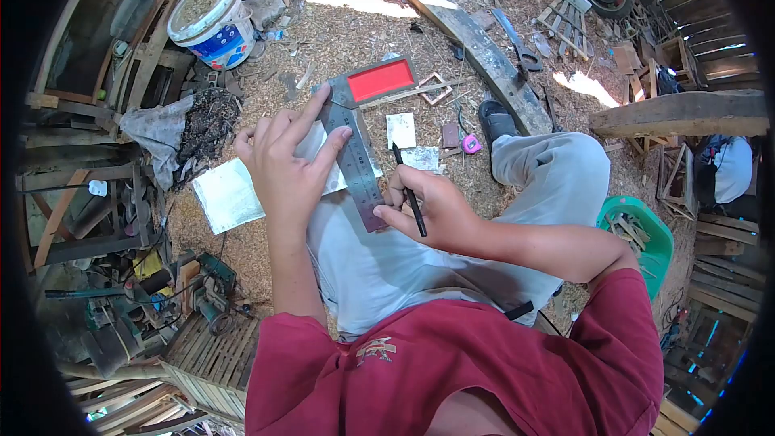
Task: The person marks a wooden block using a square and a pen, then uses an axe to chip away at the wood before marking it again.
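Note:
A metal try square [361, 169] with ruler markings lies slantwise above my lap. My left hand [292, 149] holds its upper part, thumb and forefinger pressing on it, the other fingers spread. A black pen [412, 203] is gripped in my right hand [432, 203], whose thumb touches a small dark reddish piece [375, 224] at the square's lower end. Partly under my left hand and wrist is a pale silvery board [230, 194]. Just beyond the square sits an open box with a red inside [379, 81].
Around the chip-strewn ground are a pink tape measure [471, 144], pale rectangular pieces [400, 131], a handsaw [517, 40] and a long plank [468, 40]. A white bucket [211, 24] stands at upper left, a green tub [658, 234] at right, power tools [214, 291] at lower left.

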The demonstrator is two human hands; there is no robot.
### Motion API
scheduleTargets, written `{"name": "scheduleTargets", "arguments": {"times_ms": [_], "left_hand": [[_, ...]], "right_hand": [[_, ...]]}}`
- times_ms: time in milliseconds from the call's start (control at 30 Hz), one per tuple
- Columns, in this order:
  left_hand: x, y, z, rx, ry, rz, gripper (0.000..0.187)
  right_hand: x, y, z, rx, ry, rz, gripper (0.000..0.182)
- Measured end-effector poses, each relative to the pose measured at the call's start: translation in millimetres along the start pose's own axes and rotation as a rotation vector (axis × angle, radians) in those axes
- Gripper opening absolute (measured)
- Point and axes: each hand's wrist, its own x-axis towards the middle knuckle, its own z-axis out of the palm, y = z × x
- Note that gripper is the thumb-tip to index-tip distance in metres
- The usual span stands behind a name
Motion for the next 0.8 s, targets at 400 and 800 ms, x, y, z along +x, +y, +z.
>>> {"name": "scheduleTargets", "arguments": {"times_ms": [400, 800], "left_hand": [[-0.3, 0.7, 0.1, -0.001, -0.006, -0.006, 0.06], [0.5, 1.0, 2.1, 0.009, -0.007, 0.022, 0.061]], "right_hand": [[8.7, -5.2, -25.1, -0.165, 0.209, -0.262, 0.027], [24.8, -16.5, -36.2, -0.446, 0.103, -0.439, 0.044]]}}
